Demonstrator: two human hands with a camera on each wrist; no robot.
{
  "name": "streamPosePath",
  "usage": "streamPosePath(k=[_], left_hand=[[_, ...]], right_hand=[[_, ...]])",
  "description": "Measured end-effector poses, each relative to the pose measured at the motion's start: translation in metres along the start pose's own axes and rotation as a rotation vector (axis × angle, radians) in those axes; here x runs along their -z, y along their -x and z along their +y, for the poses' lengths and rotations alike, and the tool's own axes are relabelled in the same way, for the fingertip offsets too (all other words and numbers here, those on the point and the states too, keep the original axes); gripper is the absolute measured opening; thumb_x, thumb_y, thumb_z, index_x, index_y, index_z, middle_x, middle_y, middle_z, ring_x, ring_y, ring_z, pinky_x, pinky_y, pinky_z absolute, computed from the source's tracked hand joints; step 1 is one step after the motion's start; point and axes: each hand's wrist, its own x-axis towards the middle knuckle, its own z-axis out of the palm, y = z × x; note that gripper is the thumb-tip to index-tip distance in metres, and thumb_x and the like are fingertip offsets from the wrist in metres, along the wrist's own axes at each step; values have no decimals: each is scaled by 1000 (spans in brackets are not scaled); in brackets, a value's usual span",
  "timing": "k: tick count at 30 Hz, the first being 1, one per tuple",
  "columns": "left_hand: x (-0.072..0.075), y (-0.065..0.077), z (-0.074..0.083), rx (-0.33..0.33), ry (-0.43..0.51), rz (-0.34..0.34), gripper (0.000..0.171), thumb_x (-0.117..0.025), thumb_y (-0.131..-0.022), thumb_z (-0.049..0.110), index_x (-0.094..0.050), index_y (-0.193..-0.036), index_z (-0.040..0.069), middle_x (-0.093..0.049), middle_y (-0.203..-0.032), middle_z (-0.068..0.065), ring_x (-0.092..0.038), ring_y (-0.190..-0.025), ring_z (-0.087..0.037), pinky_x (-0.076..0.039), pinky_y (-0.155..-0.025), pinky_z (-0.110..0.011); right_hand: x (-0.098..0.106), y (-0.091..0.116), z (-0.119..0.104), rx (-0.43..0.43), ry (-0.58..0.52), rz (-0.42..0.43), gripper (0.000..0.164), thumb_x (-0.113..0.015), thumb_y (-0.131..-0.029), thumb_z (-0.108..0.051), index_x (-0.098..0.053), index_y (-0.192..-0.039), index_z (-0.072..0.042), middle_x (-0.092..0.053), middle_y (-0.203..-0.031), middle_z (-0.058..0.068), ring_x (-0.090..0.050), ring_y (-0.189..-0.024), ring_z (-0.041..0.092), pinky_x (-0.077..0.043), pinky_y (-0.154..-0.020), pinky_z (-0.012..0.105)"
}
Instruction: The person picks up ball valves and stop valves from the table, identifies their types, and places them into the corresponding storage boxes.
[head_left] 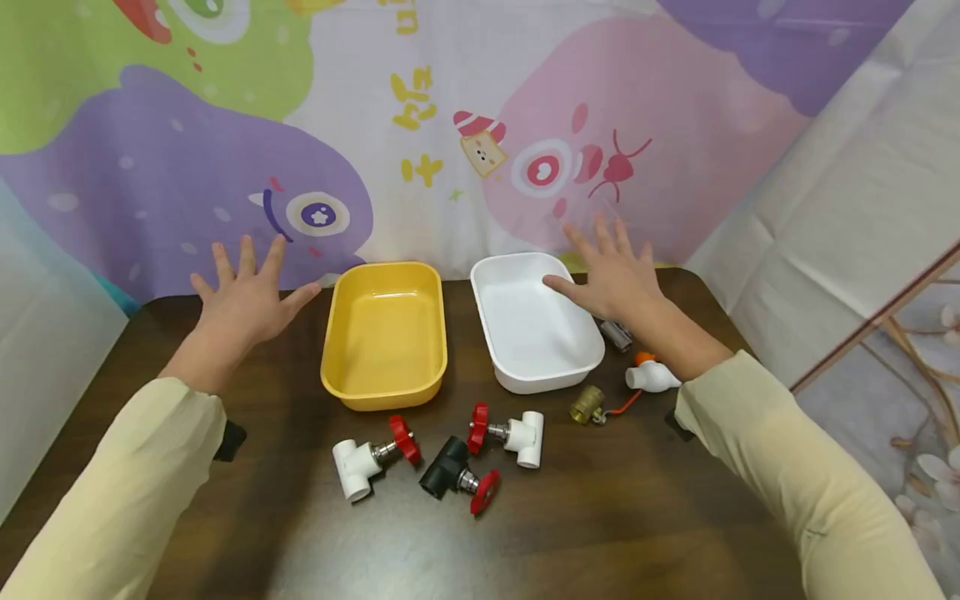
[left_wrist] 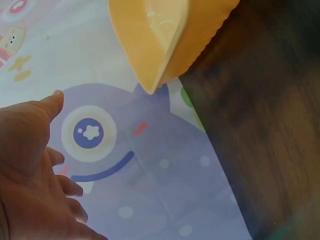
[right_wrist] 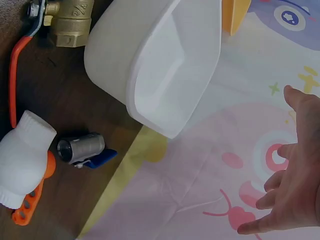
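My left hand [head_left: 244, 302] is raised with its fingers spread, left of a yellow tray [head_left: 385, 333], and holds nothing. My right hand [head_left: 611, 271], fingers also spread, hovers by the far right side of a white tray [head_left: 536, 321]. In front of the trays lie two white tee-shaped valves with red handwheels, one at left [head_left: 358, 467] and one at right [head_left: 525, 439]. A black valve [head_left: 446, 468] with a red handwheel lies between them. Right of the white tray are a brass ball valve [right_wrist: 74, 20], a white ball valve [right_wrist: 25, 155] with an orange handle and a small metal valve [right_wrist: 82, 147] with a blue handle.
Everything stands on a dark wooden table [head_left: 585, 533]. A cartoon-printed cloth [head_left: 420, 217] hangs along the table's back edge. White fabric [head_left: 840, 208] is at the right side, beside a flower-patterned panel [head_left: 922, 417].
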Motion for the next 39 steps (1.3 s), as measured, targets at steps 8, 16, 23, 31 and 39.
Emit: streamPosePath(k=[8, 16, 23, 31, 39], left_hand=[[-3, -1, -2, -11, 63, 36, 92, -41, -89, 62, 2, -151, 9, 0, -150, -35, 5, -135, -56, -6, -98, -78], [-2, -1, -1, -9, 88, 74, 85, -43, -91, 55, -10, -149, 2, -25, -144, -34, -25, -127, -56, -22, -102, -69], [-5, 2, -6, -8, 178, 98, 76, -46, -92, 49, -23, -145, -1, -34, -142, -30, -35, -125, -48, -28, -102, -63], [-13, 6, -11, -17, 276, 113, 68, -46, -93, 47, -34, -138, -3, -45, -133, -29, -45, -118, -45, -36, -98, -60], [-25, 5, -14, -1, 339, 85, 66, -46, -93, 47, -37, -136, -3, -49, -128, -30, -48, -114, -45, -39, -96, -59]], right_hand=[[-5, 2, 3, 40, -23, 14, 89, -39, -81, -74, -10, -151, -28, -2, -157, 18, -7, -142, 44, -11, -104, 72], [-12, 5, 7, 74, -94, 66, 84, -48, -83, -66, -25, -149, -19, -24, -152, 19, -24, -139, 39, -28, -102, 66], [-20, 7, 8, 152, -186, 155, 68, -58, -82, -55, -44, -137, -18, -47, -138, 10, -45, -126, 31, -42, -95, 53], [-28, 17, 5, 123, -240, 92, 63, -57, -83, -56, -53, -129, -13, -54, -131, 11, -49, -119, 31, -44, -91, 52], [-37, 25, 0, 185, -304, 74, 54, -60, -84, -50, -60, -120, -10, -62, -116, 10, -56, -104, 26, -46, -88, 43]])
